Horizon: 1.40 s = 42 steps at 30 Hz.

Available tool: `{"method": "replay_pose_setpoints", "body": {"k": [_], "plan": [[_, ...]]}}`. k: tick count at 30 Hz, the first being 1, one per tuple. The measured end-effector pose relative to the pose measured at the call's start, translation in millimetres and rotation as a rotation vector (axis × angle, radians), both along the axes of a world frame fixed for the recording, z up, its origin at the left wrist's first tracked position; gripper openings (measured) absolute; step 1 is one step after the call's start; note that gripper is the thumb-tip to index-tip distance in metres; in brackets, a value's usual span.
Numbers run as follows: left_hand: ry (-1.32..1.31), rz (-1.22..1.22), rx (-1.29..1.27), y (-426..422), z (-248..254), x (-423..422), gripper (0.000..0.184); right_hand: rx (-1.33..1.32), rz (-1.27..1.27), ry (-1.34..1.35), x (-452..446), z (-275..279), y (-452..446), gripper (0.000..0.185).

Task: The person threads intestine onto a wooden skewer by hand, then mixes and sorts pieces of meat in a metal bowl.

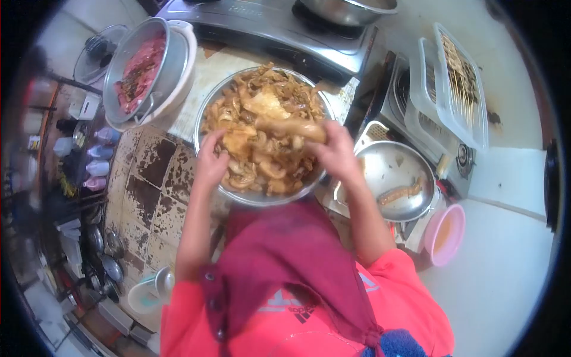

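Observation:
A wide metal basin sits in front of me, heaped with brown, glossy cooked pieces that look like meat or offal. My right hand grips one end of a long, thick brown piece of meat, which lies level above the heap and points left. At the basin's left side, my left hand has its thumb and fingers around the edge of a flat golden-brown piece. Another flat tan piece rests on the far part of the heap.
A metal pot of raw red meat stands back left. Behind the basin is a gas stove with a pan. To the right are a metal wok with meat scraps, a pink bucket and clear tubs of skewers.

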<state>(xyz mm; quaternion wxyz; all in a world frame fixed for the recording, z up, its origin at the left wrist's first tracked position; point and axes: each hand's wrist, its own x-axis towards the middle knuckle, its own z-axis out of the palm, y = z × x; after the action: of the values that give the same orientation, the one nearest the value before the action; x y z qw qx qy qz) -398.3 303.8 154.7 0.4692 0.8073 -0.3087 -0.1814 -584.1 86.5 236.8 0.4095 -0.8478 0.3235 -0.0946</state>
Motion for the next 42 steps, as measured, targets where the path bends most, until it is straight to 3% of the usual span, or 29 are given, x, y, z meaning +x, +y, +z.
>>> {"method": "replay_pose_setpoints", "body": {"k": [4, 8, 11, 14, 15, 18, 19, 21, 22, 24, 25, 28, 29, 30, 34, 39, 40, 42], "plan": [[-0.126, -0.016, 0.045, -0.4, 6.5, -13.5, 0.040, 0.240, -0.338, -0.320, -75.0, 12.9, -23.9, 0.022], [-0.184, -0.040, 0.043, 4.0, -1.5, -19.6, 0.039, 0.122, -0.584, -0.164, -166.0, 4.0, -60.6, 0.018], [-0.196, -0.028, 0.071, 6.1, -2.6, -22.8, 0.040, 0.049, -0.717, 0.203, -205.3, -12.8, -79.6, 0.021], [-0.200, -0.045, 0.084, 5.6, 1.1, -21.3, 0.040, -0.030, -0.710, 0.332, -239.7, -63.5, -105.2, 0.030], [-0.204, -0.049, 0.086, 5.9, 1.3, -20.7, 0.040, -0.110, -0.675, 0.524, -241.5, -66.8, -110.6, 0.040], [-0.180, -0.047, 0.081, 7.1, 2.7, -22.5, 0.040, -0.560, -0.755, 0.795, -229.9, -92.1, -106.8, 0.040], [-0.151, -0.037, 0.068, 6.4, 5.0, -23.9, 0.040, -0.519, -0.870, 0.776, -186.6, -57.6, -86.7, 0.038], [-0.176, -0.018, 0.079, 7.8, 5.9, -27.5, 0.040, -0.617, -0.659, 0.399, -164.8, -78.9, -87.5, 0.034], [-0.231, -0.011, 0.099, 7.9, 2.8, -30.0, 0.040, -0.460, -0.480, 0.158, -145.5, -93.3, -93.7, 0.028], [-0.229, 0.007, 0.113, 6.2, 4.7, -35.2, 0.040, -0.287, -0.333, 0.022, -73.0, -60.6, -56.7, 0.025], [-0.173, 0.022, 0.109, 5.7, 9.1, -38.3, 0.039, -0.343, -0.131, -0.075, -50.4, -72.2, -56.1, 0.023], [-0.157, 0.061, 0.109, 10.6, 4.0, -42.9, 0.039, -0.129, 0.199, -0.025, 20.9, -32.0, -19.9, 0.025], [-0.179, 0.070, 0.113, 13.8, 0.8, -43.2, 0.039, -0.377, 0.361, -0.140, 39.5, -44.8, -13.8, 0.028], [-0.209, 0.070, 0.115, 16.5, 0.3, -44.1, 0.039, -0.327, 0.446, -0.198, 57.7, -42.6, -3.4, 0.032], [-0.234, 0.119, 0.089, 20.1, 4.7, -57.8, 0.039, -0.619, 0.732, 0.018, 114.4, -57.4, 13.9, 0.017], [-0.236, 0.172, 0.010, 23.5, 0.2, -68.9, 0.036, -0.873, 0.808, 0.092, 134.8, -70.6, 9.4, 0.015], [-0.233, 0.177, 0.004, 21.7, 0.2, -69.4, 0.036, -0.770, 0.734, -0.007, 132.4, -73.8, 2.4, 0.017], [-0.202, 0.191, 0.006, 17.5, 2.0, -71.9, 0.038, -0.674, 0.685, 0.092, 130.8, -54.2, -5.6, 0.018]]}}
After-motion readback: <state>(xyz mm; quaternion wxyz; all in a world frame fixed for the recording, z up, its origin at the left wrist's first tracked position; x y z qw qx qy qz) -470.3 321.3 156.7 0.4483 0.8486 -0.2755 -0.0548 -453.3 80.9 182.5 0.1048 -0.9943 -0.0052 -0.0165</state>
